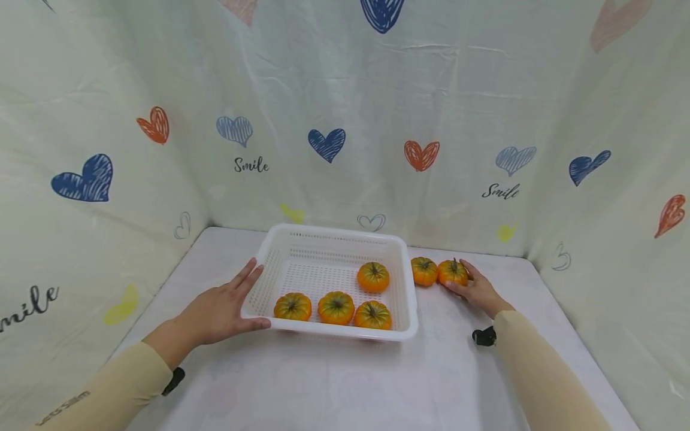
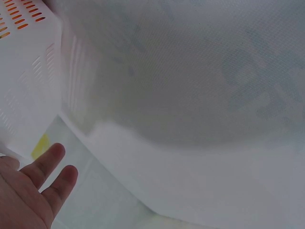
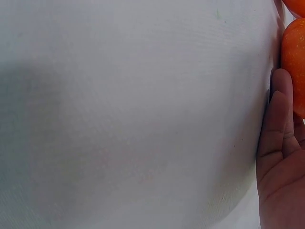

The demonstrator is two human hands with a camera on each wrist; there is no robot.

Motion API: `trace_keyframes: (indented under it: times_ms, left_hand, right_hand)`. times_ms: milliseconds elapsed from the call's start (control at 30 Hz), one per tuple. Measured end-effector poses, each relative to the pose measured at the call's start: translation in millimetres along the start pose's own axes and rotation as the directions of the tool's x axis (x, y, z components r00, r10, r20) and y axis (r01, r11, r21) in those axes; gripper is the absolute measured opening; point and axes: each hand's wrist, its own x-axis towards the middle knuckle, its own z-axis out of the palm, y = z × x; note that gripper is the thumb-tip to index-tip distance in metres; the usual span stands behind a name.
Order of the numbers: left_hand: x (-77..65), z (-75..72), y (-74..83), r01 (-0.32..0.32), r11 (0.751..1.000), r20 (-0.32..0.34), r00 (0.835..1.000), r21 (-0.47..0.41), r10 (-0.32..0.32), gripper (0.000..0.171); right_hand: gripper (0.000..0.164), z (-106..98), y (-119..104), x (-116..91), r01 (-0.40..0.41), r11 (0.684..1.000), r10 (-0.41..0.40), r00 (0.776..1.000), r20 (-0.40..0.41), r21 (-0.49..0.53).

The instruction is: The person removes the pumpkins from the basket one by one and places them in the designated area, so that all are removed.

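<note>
Pumpkin (image 1: pixel 451 274) | in right hand (image 1: pixel 481 295) | between fingers (image 1: pixel 471 269) and thumb | beside another pumpkin (image 1: pixel 424 272)

2 full "Smile" prints (image 1: pixel 251 164) on curtain (image 1: pixel 334 90); sleeve lettering (image 1: pixel 63 409) unclear.

A person wears matching beige sleeves, smooth and close-fitting, which cover the left forearm (image 1: pixel 115 389) and right forearm (image 1: pixel 544 377) and end in plain edges near the wrists. Dark block lettering (image 1: pixel 63 409), partly legible, runs along the left one. A small black fitting (image 1: pixel 173 381) shows beside the left cuff, its black counterpart (image 1: pixel 484 336) beside the right. Both hands (image 1: pixel 223 308) are ungloved.
</note>
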Motion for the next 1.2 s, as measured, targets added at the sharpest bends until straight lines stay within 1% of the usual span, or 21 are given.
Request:
trace_keyframes:
  times_ms: [200,367,533,633,767,867,933,1067,1200]
  left_hand:
    - [-0.1,-1.5,1.0,0.000,1.000,0.005,1.000,-0.008,0.000,0.116]
    - [1.3,-5.2,3.6,-0.004,1.000,0.003,1.000,-0.004,0.004,0.117]
    - [1.7,-3.4,2.8,-0.004,1.000,0.010,1.000,-0.001,0.004,0.118]
    - [1.1,-3.0,2.1,0.000,1.000,0.015,1.000,-0.002,0.000,0.118]
    - [-0.1,-4.6,2.9,0.004,1.000,0.016,1.000,-0.003,-0.004,0.117]
    - [-0.5,-5.3,3.2,0.004,1.000,0.015,1.000,-0.003,-0.004,0.117]
    - [-1.0,-5.4,3.2,0.001,1.000,0.014,1.000,-0.003,0.000,0.117]
    - [-1.3,-5.2,3.2,-0.002,1.000,0.008,1.000,-0.009,0.002,0.116]
    - [-0.2,-4.6,3.5,-0.003,1.000,0.004,1.000,-0.002,0.003,0.117]
  right_hand:
    - [0.110,0,-1,-2,0.020,1.000,-0.020,1.000,-0.001,-0.006]
    - [0.113,-7,-2,-8,0.029,0.999,-0.029,1.000,0.006,-0.018]
    - [0.111,-22,-4,-13,0.054,0.998,-0.053,0.999,0.008,-0.023]
    - [0.108,-38,-13,-17,0.085,0.996,-0.085,0.996,-0.003,-0.036]
    - [0.108,-57,-43,-22,0.144,0.986,-0.147,0.989,-0.027,-0.087]
    - [0.108,-67,-73,-26,0.201,0.973,-0.207,0.977,-0.047,-0.110]
    - [0.106,-71,-97,-29,0.242,0.962,-0.250,0.967,-0.045,-0.127]
    - [0.098,-72,-144,-34,0.328,0.930,-0.332,0.943,0.001,-0.167]
    - [0.093,-61,-185,-33,0.406,0.889,-0.403,0.913,0.058,-0.212]
